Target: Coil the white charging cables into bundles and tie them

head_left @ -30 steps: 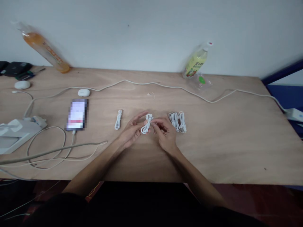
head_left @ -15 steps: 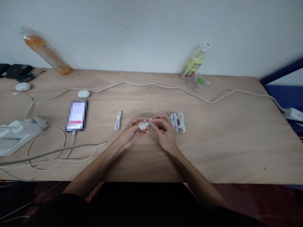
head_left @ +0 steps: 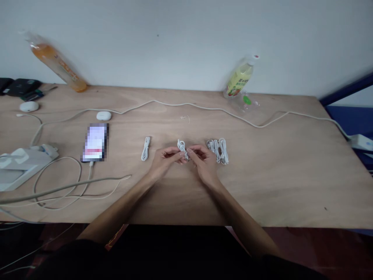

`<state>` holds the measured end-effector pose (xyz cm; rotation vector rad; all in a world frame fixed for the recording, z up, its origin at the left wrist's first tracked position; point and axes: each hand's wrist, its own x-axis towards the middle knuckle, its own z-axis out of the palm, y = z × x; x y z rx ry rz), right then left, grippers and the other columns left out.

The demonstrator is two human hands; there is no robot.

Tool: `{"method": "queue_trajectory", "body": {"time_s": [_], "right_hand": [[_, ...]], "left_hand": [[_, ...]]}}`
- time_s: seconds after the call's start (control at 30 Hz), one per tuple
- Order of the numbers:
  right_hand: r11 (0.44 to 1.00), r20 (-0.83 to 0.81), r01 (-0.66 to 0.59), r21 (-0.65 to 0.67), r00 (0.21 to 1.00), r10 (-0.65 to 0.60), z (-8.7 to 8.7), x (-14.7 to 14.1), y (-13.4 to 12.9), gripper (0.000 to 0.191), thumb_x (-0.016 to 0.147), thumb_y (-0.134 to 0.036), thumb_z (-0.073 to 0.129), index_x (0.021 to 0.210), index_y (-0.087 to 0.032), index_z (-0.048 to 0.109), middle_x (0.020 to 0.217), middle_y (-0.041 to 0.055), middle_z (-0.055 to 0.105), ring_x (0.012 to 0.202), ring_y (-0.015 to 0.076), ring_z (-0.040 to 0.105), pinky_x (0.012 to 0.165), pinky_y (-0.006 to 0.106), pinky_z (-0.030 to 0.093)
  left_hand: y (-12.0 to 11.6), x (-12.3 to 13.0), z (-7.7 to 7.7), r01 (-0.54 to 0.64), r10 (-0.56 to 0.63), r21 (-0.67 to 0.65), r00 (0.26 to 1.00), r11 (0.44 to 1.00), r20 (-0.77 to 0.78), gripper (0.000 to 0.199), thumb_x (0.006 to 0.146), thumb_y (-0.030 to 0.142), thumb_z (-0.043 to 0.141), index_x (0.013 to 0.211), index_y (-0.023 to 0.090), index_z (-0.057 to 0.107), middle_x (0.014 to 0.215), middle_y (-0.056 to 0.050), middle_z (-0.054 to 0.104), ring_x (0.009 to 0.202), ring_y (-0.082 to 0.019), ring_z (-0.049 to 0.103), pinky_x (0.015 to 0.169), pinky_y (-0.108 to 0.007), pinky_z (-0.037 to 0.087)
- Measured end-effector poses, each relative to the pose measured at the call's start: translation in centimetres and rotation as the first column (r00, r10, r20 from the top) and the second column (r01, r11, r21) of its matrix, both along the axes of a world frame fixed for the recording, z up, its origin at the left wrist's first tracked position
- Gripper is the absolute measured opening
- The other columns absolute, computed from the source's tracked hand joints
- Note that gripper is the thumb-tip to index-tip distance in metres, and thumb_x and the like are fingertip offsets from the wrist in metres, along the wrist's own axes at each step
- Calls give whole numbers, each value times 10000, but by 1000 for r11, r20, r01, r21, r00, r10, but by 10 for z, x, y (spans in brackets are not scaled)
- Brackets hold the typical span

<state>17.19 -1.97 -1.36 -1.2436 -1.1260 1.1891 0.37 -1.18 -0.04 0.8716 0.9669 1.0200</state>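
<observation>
A coiled white cable [head_left: 181, 145] is held between my two hands, over the middle of the wooden table. My left hand [head_left: 167, 160] pinches its lower left side between thumb and fingers. Closed on the bundle's lower right end is my right hand [head_left: 201, 160], thumb and forefinger meeting there; the fingertips hide that end. One bundled white cable [head_left: 145, 149] lies on the table to the left of my left hand. Several more bundled white cables [head_left: 218, 151] lie side by side just right of my right hand.
A long white cord [head_left: 186, 104] runs across the table behind my hands. At left are a phone [head_left: 95, 142] with a plugged-in lead, a white earbud case [head_left: 103, 115] and a power strip [head_left: 26, 165]. Two bottles, orange [head_left: 58, 66] and yellow [head_left: 239, 79], stand by the wall.
The held cable has turned from lying sideways to pointing away from me, its loops now above my fingertips. My left hand has shifted its grip to the bundle's lower end.
</observation>
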Motion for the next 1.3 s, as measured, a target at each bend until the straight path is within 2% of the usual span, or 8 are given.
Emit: {"method": "queue_trajectory", "body": {"time_s": [0.1, 0.27, 0.57, 0.7, 0.77, 1.1, 1.2, 1.3], "right_hand": [[1000, -14, 9, -21, 1000, -10, 0, -1, 0, 300, 829, -541, 856, 866, -244, 822, 720, 1, 729, 620, 163, 598, 530, 276, 436], [997, -41, 23, -73, 999, -26, -3, -3, 1, 370, 829, -599, 833, 928, -243, 852, 662, -4, 679, 560, 150, 511, 463, 264, 373], [990, -74, 53, -132, 995, -63, -9, -4, 1, 425, 775, -634, 871, 876, -224, 819, 636, -13, 652, 526, 140, 503, 438, 257, 365], [992, -42, 54, -117, 997, -60, -9, -5, 0, 386, 780, -600, 873, 887, -231, 834, 625, -11, 667, 523, 147, 512, 439, 261, 366], [993, -25, 58, -105, 998, -61, -9, -5, -1, 364, 780, -578, 876, 897, -236, 839, 634, -8, 682, 540, 157, 534, 448, 264, 379], [998, -3, 65, -16, 998, -65, -9, -5, -2, 295, 816, -534, 868, 895, -252, 835, 722, -3, 729, 616, 167, 605, 539, 285, 458], [998, 15, 56, 5, 998, -56, -8, -5, -3, 281, 837, -529, 851, 893, -254, 830, 713, -6, 714, 611, 165, 598, 540, 286, 442], [998, 44, 53, 43, 998, -55, -7, -5, -3, 236, 848, -491, 837, 888, -259, 829, 797, 12, 745, 638, 164, 612, 558, 294, 458]], "left_hand": [[-1, 1, 1, -62, 70, 78, 993, 995, -99, 269, 732, 440, 989, 768, 198, 877, 774, -49, 785, 699, -171, 690, 687, -305, 608], [-2, 2, 1, -174, 198, 175, 971, 969, -131, 255, 685, 433, 1015, 813, 243, 903, 1018, -78, 792, 941, -230, 728, 735, -320, 642], [-3, 3, -4, -223, 259, 229, 956, 948, -139, 171, 740, 379, 978, 838, 256, 910, 1008, -65, 815, 911, -219, 737, 725, -315, 633], [-3, 2, -3, -246, 304, 276, 934, 929, -190, 77, 770, 304, 954, 817, 264, 908, 963, -65, 820, 942, -225, 746, 867, -344, 611], [-3, 2, -2, -250, 311, 280, 929, 927, -201, 62, 775, 282, 951, 814, 266, 908, 954, -65, 822, 950, -227, 748, 903, -350, 592], [-5, 1, 0, -244, 312, 289, 926, 926, -215, 64, 779, 285, 955, 826, 290, 911, 981, -57, 834, 944, -234, 747, 852, -338, 589], [-5, 0, -1, -232, 308, 315, 926, 920, -218, 51, 804, 295, 941, 846, 305, 914, 999, -54, 850, 971, -241, 756, 918, -365, 597], [-5, 0, -4, -214, 301, 341, 926, 916, -228, 56, 824, 298, 921, 878, 315, 917, 1009, -46, 866, 991, -253, 765, 981, -401, 602]]}}
